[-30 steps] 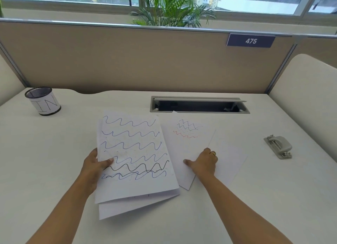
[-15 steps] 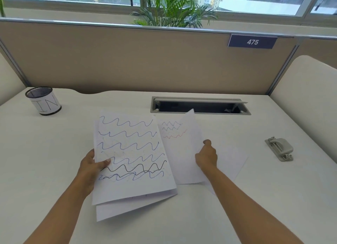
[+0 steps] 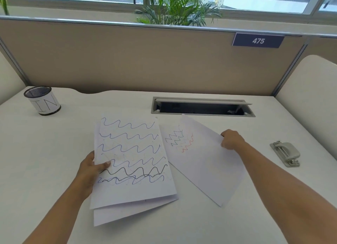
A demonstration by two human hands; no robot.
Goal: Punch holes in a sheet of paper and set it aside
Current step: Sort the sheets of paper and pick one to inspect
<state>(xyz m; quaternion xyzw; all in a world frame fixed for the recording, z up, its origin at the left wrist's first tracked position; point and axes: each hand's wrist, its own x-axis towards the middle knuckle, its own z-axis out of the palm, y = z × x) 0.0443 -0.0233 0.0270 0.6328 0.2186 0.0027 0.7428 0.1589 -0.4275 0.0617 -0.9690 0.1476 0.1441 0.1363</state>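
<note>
A small stack of sheets with blue and black wavy lines (image 3: 131, 163) lies on the white desk, left of centre. My left hand (image 3: 91, 169) grips its left edge, thumb on top. A single sheet with small black and red zigzags (image 3: 198, 156) is lifted and tilted over the desk's middle; my right hand (image 3: 231, 139) pinches its right edge. A grey hole punch (image 3: 286, 153) sits on the desk to the right, about a hand's width beyond my right hand.
A mesh pen cup with a white label (image 3: 42, 100) stands at the back left. An open cable tray slot (image 3: 202, 107) is sunk in the desk behind the papers. A beige partition (image 3: 145, 61) closes the back, and a padded side panel (image 3: 310, 97) the right.
My right hand has gone from pressing on the zigzag sheet to pinching its edge, lifting it and carrying it to the right toward the punch. My left hand keeps its hold on the stack.
</note>
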